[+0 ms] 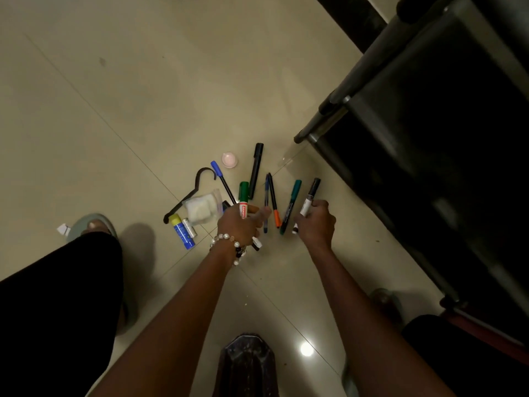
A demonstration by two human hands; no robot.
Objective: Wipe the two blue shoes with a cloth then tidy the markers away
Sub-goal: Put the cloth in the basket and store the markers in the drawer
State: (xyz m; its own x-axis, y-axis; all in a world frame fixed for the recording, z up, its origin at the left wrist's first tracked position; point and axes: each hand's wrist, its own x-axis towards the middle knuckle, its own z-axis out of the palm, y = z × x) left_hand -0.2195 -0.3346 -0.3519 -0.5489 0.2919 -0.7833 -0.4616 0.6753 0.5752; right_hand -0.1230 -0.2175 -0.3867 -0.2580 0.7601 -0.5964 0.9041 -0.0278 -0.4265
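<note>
Glossy beige tiled floor (143, 96), dim room, with a dark rack (429, 124) off to the right of the marker pile. The left hand (239, 224) is curled around a green-capped marker (243, 200) standing nearly upright in frame, cap pointing away, plus a couple more; the right hand (316, 222) grips a black-capped marker (310, 197) just right of it, cap leaning away and to the right. Between them a teal marker (290, 206), a blue pen (266, 202) and an orange-tipped pen (273, 200) lie on the floor, long axes running roughly away, and a black marker (255, 170) lies just beyond the green-capped one, same direction.
</note>
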